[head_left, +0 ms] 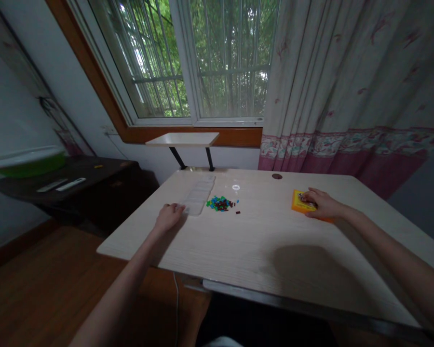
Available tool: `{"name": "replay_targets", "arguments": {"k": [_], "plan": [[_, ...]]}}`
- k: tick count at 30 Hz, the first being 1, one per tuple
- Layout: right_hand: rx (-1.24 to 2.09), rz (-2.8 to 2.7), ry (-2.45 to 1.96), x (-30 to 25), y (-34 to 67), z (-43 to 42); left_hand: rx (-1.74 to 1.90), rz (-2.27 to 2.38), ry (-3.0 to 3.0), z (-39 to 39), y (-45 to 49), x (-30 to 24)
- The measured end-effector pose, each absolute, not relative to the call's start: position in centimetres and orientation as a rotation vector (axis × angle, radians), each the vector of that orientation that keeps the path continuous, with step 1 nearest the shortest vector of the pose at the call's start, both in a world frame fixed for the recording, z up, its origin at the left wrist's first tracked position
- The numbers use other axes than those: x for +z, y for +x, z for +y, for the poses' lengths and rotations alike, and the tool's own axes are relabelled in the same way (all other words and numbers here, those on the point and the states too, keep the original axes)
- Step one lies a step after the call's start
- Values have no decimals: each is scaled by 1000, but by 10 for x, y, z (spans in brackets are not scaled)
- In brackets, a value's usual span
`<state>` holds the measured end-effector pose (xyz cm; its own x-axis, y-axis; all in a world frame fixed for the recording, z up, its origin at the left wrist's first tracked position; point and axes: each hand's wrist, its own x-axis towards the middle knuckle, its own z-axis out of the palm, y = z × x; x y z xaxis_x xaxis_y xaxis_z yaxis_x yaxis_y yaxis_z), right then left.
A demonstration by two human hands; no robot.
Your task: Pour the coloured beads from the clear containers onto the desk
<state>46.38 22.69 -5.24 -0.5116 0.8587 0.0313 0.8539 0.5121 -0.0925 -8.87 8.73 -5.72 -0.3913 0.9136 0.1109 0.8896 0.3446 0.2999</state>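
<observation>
My left hand (169,217), its fingers curled, is at the near left corner of a clear plastic compartment box (198,194) lying flat on the table, and it grips that edge. My right hand (322,202) is closed over a yellow and orange box (299,202) with a printed picture on its top; the palm and fingers cover much of it. Between the two hands, just right of the clear box, lies a small heap of green, blue and brown building bricks (220,203). One brown brick (237,212) sits apart from the heap.
The pale wooden table (238,255) has a small raised shelf (184,139) at its back left and a round brown cable hole (277,176) near the back edge. A dark side table (94,193) with a green basin (29,164) stands left. Curtains (329,96) hang behind.
</observation>
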Motion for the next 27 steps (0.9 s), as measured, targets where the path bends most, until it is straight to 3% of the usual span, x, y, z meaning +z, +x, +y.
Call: {"name": "replay_targets", "arguments": {"k": [6, 16, 22, 27], "plan": [[245, -2716, -1860, -29, 425, 244, 674, 2649, 1764, 80, -77, -43], [472, -2461, -627, 4, 266, 208, 799, 1533, 2388, 117, 17, -9], [688, -2210, -387, -9, 210, 191, 1018, 1221, 2420, 137, 33, -1], [722, -2254, -359, -25, 210, 186, 916, 1202, 2517, 135, 18, -1]]}}
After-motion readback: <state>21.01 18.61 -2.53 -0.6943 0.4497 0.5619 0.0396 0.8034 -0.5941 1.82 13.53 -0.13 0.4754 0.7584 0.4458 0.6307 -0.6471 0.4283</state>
